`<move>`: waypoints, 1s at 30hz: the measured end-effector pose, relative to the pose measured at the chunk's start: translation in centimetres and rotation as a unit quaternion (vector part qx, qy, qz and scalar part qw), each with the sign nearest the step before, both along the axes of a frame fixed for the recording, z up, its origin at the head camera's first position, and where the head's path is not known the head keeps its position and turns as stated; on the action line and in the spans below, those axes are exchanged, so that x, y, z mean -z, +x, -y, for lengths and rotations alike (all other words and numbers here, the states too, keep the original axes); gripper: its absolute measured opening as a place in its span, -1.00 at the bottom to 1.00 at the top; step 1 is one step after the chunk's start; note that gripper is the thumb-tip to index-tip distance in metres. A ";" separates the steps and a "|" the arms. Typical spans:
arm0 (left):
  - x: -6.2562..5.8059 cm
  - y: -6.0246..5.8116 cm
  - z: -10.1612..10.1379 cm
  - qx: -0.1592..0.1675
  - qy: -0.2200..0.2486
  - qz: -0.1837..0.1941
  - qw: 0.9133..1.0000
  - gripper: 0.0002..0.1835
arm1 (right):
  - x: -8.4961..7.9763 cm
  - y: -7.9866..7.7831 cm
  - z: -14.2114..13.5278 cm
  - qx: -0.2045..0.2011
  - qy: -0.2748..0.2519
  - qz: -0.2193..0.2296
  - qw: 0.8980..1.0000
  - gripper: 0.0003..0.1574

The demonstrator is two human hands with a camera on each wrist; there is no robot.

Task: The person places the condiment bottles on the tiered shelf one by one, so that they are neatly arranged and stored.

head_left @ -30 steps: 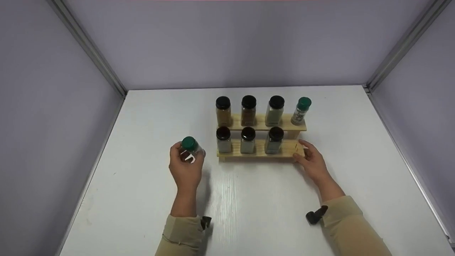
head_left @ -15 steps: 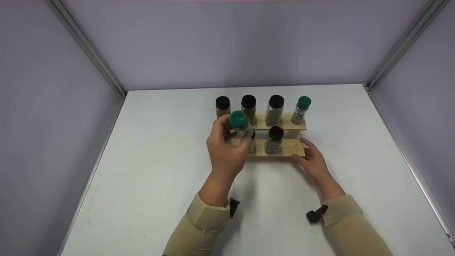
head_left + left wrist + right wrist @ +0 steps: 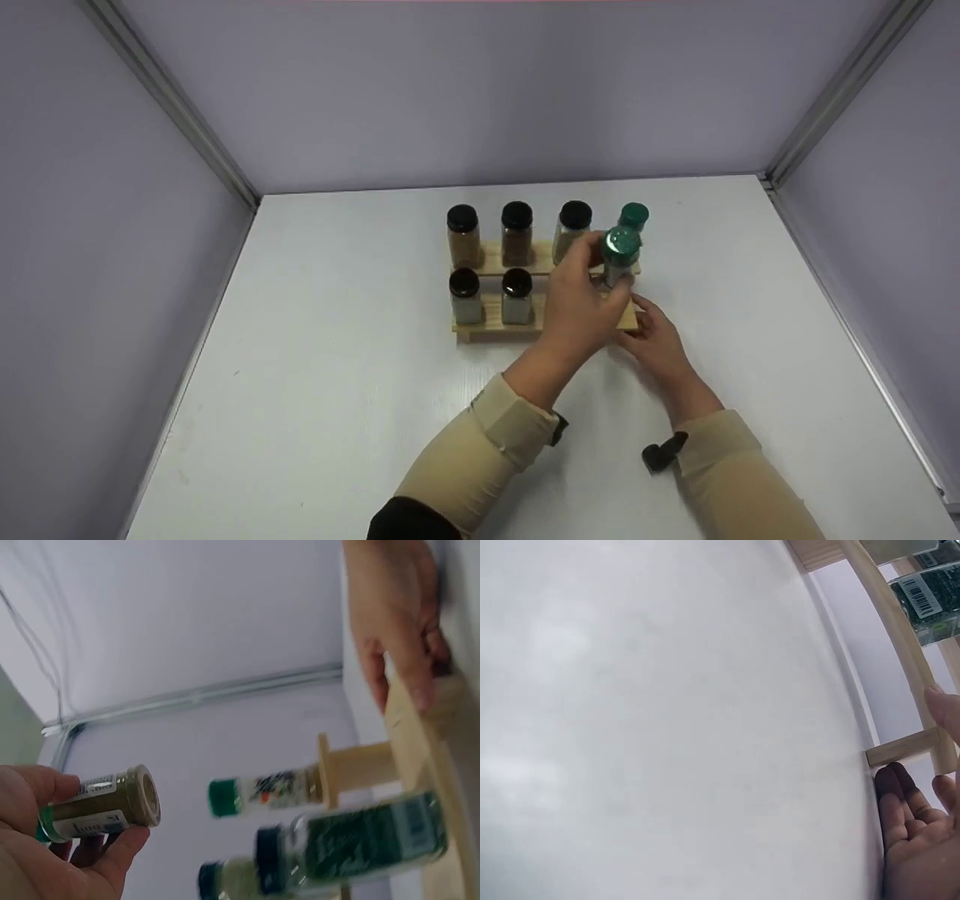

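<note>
My left hand (image 3: 585,311) grips a green-capped spice jar (image 3: 622,251) over the right end of the wooden spice rack (image 3: 491,315). In the left wrist view, thumb and fingers wrap the jar (image 3: 105,806), its bare base turned toward the rack. My right hand (image 3: 661,349) holds the rack's lower shelf by its right end. The right wrist view shows its thumb (image 3: 943,709) at the shelf edge and its fingers curled beside the leg. A second green-capped jar (image 3: 634,215) stands behind the held one on the upper shelf.
Several black-capped jars stand on the two shelves, among them a brown-filled jar (image 3: 465,244) and a pale-filled jar (image 3: 516,300). My left hand hides a dark green-filled jar (image 3: 367,844) from the head view. Grey walls (image 3: 420,97) enclose the white table (image 3: 322,360).
My left hand has carried the green-capped jar rightward, from left of the rack, across its front, to above its right end. My right hand has kept its hold on the shelf end.
</note>
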State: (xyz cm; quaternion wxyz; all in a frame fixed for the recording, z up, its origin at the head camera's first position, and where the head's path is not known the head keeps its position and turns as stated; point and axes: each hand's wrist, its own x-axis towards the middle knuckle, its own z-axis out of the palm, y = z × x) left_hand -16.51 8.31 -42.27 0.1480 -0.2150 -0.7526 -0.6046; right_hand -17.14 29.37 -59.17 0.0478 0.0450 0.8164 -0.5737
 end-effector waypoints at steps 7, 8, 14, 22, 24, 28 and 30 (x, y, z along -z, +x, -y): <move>3.1 -0.3 -2.9 0.001 -0.095 0.050 0.994 -0.42 | 0.3 0.0 0.5 0.006 0.005 0.004 1.000 -0.05; 3.5 -0.3 -3.1 -0.002 -0.105 0.056 0.993 -0.42 | 0.4 0.1 0.6 0.006 0.002 0.006 1.000 -0.07; 6.0 -0.4 -4.2 -0.028 -0.159 0.087 0.983 -0.43 | 0.7 0.6 1.3 0.014 0.012 0.026 0.999 -0.13; 8.2 -0.8 -5.8 -0.058 -0.206 0.100 0.972 -0.47 | -0.2 0.5 1.6 0.019 0.065 0.026 0.997 -0.10; 8.6 -0.8 -6.0 -0.060 -0.205 0.103 0.971 -0.48 | -0.3 0.5 1.7 0.018 0.057 0.028 0.998 -0.09; 9.3 -0.8 -6.2 -0.069 -0.205 0.096 0.972 -0.56 | -0.3 0.4 1.7 0.023 0.033 0.040 0.998 -0.06; 9.6 -0.9 -6.3 -0.078 -0.212 0.090 0.970 -0.60 | -0.3 0.3 1.6 0.023 0.026 0.046 0.998 -0.04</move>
